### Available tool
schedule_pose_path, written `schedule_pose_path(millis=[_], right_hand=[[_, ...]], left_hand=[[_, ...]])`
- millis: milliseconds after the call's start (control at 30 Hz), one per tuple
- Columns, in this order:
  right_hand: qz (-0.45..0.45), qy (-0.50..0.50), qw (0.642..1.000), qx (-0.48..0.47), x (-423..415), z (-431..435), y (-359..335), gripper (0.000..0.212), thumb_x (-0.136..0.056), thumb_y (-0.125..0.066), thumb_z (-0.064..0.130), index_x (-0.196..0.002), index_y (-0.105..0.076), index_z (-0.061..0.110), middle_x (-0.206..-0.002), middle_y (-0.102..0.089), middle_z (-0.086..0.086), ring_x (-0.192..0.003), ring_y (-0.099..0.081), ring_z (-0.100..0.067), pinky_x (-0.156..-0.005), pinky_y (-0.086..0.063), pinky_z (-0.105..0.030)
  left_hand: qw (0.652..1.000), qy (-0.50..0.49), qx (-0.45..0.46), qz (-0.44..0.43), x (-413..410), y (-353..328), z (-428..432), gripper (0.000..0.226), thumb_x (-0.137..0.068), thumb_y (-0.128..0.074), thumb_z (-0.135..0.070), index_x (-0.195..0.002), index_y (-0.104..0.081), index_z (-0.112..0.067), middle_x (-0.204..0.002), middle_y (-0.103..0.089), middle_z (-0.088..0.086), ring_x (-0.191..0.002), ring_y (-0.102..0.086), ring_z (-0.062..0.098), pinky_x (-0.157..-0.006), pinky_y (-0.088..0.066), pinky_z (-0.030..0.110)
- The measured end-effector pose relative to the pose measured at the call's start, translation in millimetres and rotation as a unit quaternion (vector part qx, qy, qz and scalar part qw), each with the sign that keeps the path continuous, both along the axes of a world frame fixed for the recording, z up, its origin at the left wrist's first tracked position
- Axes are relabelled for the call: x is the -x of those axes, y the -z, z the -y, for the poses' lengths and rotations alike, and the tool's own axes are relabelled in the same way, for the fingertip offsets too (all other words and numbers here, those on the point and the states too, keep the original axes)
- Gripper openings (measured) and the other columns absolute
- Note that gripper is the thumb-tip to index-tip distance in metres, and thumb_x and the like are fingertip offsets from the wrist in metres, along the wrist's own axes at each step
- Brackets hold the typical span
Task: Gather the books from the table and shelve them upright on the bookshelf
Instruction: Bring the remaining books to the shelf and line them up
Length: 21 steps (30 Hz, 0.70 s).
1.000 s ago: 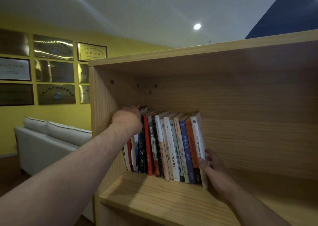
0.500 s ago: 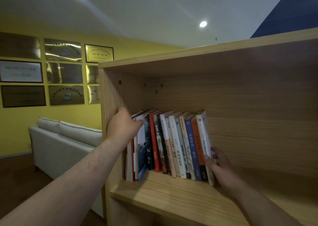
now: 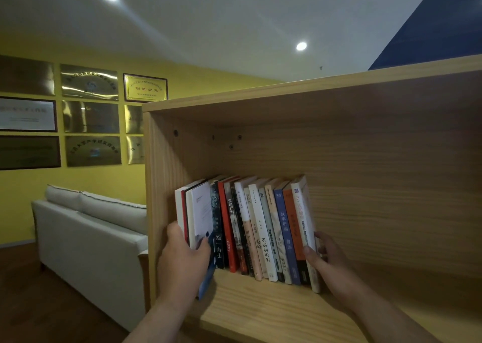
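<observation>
Head view: a row of books (image 3: pixel 250 225) is seen standing on a wooden bookshelf (image 3: pixel 260 306), set against its left wall and leaning slightly. The leftmost books (image 3: pixel 198 212) are gripped low down by the left hand (image 3: pixel 182 259). The white book (image 3: pixel 303 212) at the right end is pinched by the right hand (image 3: pixel 328 261).

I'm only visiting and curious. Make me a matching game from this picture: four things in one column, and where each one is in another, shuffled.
Things:
1. left hand
2. right hand
3. sofa
4. plaques

Places:
A. on the yellow wall
B. gripping the rightmost book
C. beside the bookshelf, on its left
D. gripping the leftmost books

Pairs: 1-D, 2-B, 3-C, 4-A.
</observation>
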State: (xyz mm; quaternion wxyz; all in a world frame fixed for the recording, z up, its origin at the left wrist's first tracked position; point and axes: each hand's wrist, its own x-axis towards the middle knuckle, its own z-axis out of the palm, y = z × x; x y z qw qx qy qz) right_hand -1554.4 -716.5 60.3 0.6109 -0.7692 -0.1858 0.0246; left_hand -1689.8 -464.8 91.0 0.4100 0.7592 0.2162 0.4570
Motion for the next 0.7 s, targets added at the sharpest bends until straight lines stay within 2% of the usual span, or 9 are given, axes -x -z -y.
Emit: schedule_pose_path(millis=[100,200,300,367,433,533,633,700], right_hand=[[0.0,0.004,1.0,0.023,2.5,0.5,-3.6,0.063,-0.094,-0.061,0.047,-0.149,-0.031,0.045,-0.133,-0.051,-0.002,-0.114,-0.059,-0.022,-0.072,-0.055,-0.03],[0.0,0.01,0.999,0.031,7.1,1.7,-6.4,0.06,-0.095,-0.059,0.048,-0.149,-0.033,0.045,-0.127,-0.055,0.002,-0.111,-0.06,-0.019,-0.07,-0.054,-0.029],[0.001,0.017,0.999,0.047,10.8,1.6,-9.8,0.06,-0.094,-0.059,0.05,-0.149,-0.034,0.045,-0.129,-0.055,0.002,-0.11,-0.061,-0.018,-0.075,-0.057,-0.033],[0.0,0.017,0.998,0.053,14.1,-2.4,-14.9,0.058,-0.096,-0.058,0.047,-0.149,-0.035,0.043,-0.126,-0.056,0.003,-0.108,-0.062,-0.017,-0.077,-0.058,-0.033],[0.001,0.006,0.998,0.063,18.2,-9.8,-19.2,0.056,-0.097,-0.058,0.044,-0.148,-0.035,0.038,-0.121,-0.057,0.006,-0.107,-0.062,-0.015,-0.077,-0.058,-0.032],[-0.003,-0.01,0.997,0.075,25.1,-27.5,-26.4,0.055,-0.1,-0.055,0.039,-0.149,-0.03,0.035,-0.114,-0.057,0.009,-0.101,-0.062,-0.012,-0.069,-0.056,-0.025],[-0.007,-0.031,0.997,0.075,28.3,-40.6,-28.1,0.057,-0.101,-0.052,0.042,-0.151,-0.026,0.035,-0.113,-0.056,0.011,-0.101,-0.062,-0.01,-0.072,-0.054,-0.023],[-0.002,-0.038,0.997,0.073,27.6,-40.5,-26.8,0.061,-0.099,-0.053,0.045,-0.153,-0.025,0.037,-0.119,-0.057,0.01,-0.104,-0.061,-0.011,-0.08,-0.056,-0.028]], left_hand=[[1.0,0.008,0.014,0.011,5.9,3.9,0.8,0.033,-0.091,-0.069,-0.023,-0.105,-0.039,-0.025,-0.117,-0.062,0.005,-0.087,-0.062,0.014,-0.052,-0.052,0.016],[0.999,0.0,0.038,0.027,20.1,1.3,4.2,0.034,-0.091,-0.069,-0.023,-0.106,-0.039,-0.026,-0.118,-0.061,0.005,-0.095,-0.064,0.022,-0.06,-0.059,0.029],[0.995,-0.019,0.086,0.046,46.4,3.4,4.1,0.035,-0.087,-0.073,-0.023,-0.103,-0.042,-0.028,-0.102,-0.06,0.002,-0.089,-0.06,0.024,-0.066,-0.056,0.038],[0.988,-0.013,0.128,0.083,62.4,6.3,0.8,0.04,-0.083,-0.079,-0.021,-0.102,-0.044,-0.027,-0.093,-0.059,0.0,-0.091,-0.059,0.029,-0.08,-0.053,0.044],[0.983,-0.003,0.142,0.115,73.4,8.4,-2.1,0.045,-0.078,-0.083,-0.015,-0.103,-0.047,-0.025,-0.09,-0.059,-0.003,-0.093,-0.058,0.027,-0.083,-0.047,0.042],[0.978,0.035,0.154,0.138,76.2,8.6,-4.2,0.045,-0.077,-0.083,-0.007,-0.105,-0.051,-0.021,-0.089,-0.061,-0.006,-0.095,-0.059,0.024,-0.086,-0.045,0.041],[0.975,0.069,0.16,0.14,71.1,9.4,-2.1,0.048,-0.076,-0.082,-0.002,-0.11,-0.055,-0.02,-0.096,-0.066,-0.002,-0.1,-0.064,0.028,-0.093,-0.048,0.046],[0.969,0.107,0.173,0.141,67.5,8.7,-0.4,0.048,-0.076,-0.082,0.0,-0.111,-0.056,-0.021,-0.099,-0.069,-0.003,-0.102,-0.065,0.031,-0.097,-0.049,0.051]])
